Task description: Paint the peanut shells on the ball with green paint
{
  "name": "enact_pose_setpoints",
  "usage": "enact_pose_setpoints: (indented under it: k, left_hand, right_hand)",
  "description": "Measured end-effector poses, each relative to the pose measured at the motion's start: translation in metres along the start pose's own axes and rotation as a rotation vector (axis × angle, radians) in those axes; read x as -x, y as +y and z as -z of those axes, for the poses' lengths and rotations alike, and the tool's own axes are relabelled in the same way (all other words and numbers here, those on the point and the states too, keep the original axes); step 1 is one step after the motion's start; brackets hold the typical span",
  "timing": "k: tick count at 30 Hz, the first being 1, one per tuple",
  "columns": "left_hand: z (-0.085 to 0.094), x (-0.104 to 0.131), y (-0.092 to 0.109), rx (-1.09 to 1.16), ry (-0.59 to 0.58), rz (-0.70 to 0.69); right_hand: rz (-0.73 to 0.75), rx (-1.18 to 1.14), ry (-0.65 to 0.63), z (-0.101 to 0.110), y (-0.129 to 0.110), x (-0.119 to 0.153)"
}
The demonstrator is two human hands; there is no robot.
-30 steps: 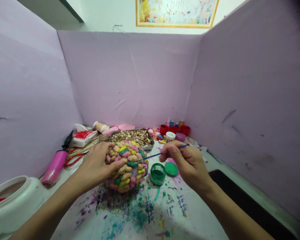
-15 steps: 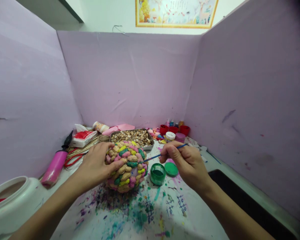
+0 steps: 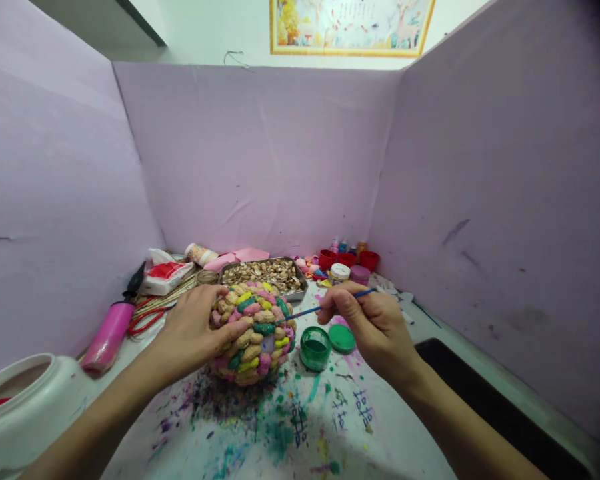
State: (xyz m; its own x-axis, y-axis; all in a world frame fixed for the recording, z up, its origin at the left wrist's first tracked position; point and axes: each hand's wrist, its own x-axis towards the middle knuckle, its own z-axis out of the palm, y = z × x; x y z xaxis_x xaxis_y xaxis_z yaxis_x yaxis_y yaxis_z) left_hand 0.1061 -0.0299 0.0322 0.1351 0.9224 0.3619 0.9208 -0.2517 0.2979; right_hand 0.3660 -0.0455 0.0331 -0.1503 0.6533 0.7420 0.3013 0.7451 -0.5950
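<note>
A round ball covered in peanut shells [image 3: 253, 357] rests on the paint-stained table; some shells are green, pink or yellow, others plain. My left hand [image 3: 200, 320] curves over its left side, thumb across the front, gripping it. My right hand [image 3: 363, 317] pinches a thin blue paintbrush [image 3: 307, 311]. The brush tip meets the ball at a green shell near the front, right of my left thumb. An open jar of green paint [image 3: 315, 349] stands just right of the ball, with its green lid [image 3: 342, 339] lying beside it.
Behind the ball sits a metal tray [image 3: 303, 292] of peanut shells. Red cups [image 3: 369, 260] and paint pots stand at back right. A pink pump [image 3: 110, 333], red-handled scissors [image 3: 147, 321] and a white tub [image 3: 50, 393] are on the left. A black slab [image 3: 500, 407] lies at right.
The brush tip has shifted slightly up and left over the green shell. My left hand and the ball stay in place.
</note>
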Motion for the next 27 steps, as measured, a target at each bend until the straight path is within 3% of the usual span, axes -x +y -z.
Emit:
enact_pose_setpoints:
  k: [20,27]
  left_hand:
    - [0.0021,-0.0008,0.0001,-0.021,-0.019,-0.005]
    - [-0.0018,0.001,0.0003,-0.025,0.006,-0.024]
  right_hand:
    - [-0.005,0.054,-0.014,0.0006,-0.0037,0.0002]
    - [-0.045,-0.045,0.021,-0.0025,-0.0004,0.0008]
